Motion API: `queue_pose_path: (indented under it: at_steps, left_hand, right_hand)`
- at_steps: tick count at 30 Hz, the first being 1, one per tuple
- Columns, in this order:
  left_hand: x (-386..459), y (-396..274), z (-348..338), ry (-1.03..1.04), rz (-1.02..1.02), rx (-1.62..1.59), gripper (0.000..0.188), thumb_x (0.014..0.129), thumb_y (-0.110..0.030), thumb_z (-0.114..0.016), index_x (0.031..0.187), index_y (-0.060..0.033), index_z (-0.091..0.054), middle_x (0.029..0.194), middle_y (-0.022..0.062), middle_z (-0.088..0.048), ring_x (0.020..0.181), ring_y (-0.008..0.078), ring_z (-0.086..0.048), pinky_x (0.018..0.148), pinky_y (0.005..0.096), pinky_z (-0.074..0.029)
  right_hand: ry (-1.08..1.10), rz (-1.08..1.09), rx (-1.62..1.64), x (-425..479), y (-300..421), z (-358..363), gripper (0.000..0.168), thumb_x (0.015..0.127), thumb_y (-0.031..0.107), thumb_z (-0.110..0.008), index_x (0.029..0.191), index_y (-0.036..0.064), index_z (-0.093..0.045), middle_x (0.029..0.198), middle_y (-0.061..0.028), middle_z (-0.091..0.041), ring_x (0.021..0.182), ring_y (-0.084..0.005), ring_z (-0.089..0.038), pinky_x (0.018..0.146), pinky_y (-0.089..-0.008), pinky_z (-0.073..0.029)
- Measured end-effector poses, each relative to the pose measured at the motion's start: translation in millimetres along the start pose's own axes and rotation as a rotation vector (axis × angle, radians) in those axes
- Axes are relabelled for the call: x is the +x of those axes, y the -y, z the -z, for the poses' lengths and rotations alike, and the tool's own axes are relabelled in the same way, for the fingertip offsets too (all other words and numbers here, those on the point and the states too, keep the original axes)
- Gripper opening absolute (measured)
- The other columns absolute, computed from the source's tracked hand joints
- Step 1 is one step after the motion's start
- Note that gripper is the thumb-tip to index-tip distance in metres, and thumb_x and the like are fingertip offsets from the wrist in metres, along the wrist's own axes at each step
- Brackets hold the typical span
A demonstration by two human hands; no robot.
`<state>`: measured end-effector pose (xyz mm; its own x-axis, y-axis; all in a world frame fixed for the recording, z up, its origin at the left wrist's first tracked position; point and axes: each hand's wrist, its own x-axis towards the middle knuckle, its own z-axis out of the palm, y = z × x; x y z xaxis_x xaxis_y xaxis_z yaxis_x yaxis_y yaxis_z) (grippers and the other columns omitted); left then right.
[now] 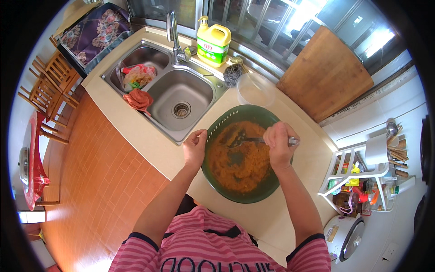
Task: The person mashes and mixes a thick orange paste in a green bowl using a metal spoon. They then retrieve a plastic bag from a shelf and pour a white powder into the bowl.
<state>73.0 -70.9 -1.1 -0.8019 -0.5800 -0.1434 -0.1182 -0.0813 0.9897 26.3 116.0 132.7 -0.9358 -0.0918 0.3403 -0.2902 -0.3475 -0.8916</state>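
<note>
A large green basin [245, 198] stands on the beige countertop before me, holding an orange-brown mash [253, 170] spread over its bottom. My right hand [280, 142] is closed around the handle of a metal utensil [254, 139], probably a fork or spoon. The utensil's head dips into the mash near the basin's middle; mash hides its exact shape. At the basin's left rim, my left hand [195, 148] grips the edge between thumb and fingers.
Left of the basin is a double steel sink [183, 91] with a faucet [174, 40], a plastic bag [137, 76] and a red cloth [139, 99]. Behind are a clear plastic bowl [255, 90], a yellow detergent jug [214, 42] and a wooden board [326, 73]. A rice cooker [340, 234] stands right.
</note>
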Motion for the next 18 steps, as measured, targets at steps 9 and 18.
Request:
queue_pose_path:
  at_steps: [9, 18]
  left_hand:
    - [6, 1, 3, -0.043, 0.048, -0.040, 0.026, 0.083, -0.022, -0.062, 0.093, 0.0020, -0.062, 0.066, 0.0007, -0.061, 0.060, 0.0040, -0.050, 0.056, 0.0194, -0.040]
    - [8, -4, 1, 0.021, 0.062, -0.033, 0.027, 0.084, -0.023, -0.061, 0.094, 0.0029, -0.061, 0.075, 0.0017, -0.062, 0.066, 0.0036, -0.052, 0.061, 0.0178, -0.041]
  right_hand:
    - [0.038, -0.027, -0.181, -2, 58, 56, 0.031, 0.090, 0.011, -0.043, 0.060, 0.008, -0.036, 0.050, 0.0029, -0.032, 0.043, -0.0058, -0.027, 0.039, -0.0230, -0.021]
    - [0.484, 0.303, -0.405, -30, 36, -18, 0.030, 0.082, 0.003, -0.051, 0.055, 0.003, -0.037, 0.049, -0.0034, -0.041, 0.042, -0.0134, -0.039, 0.039, -0.0260, -0.030]
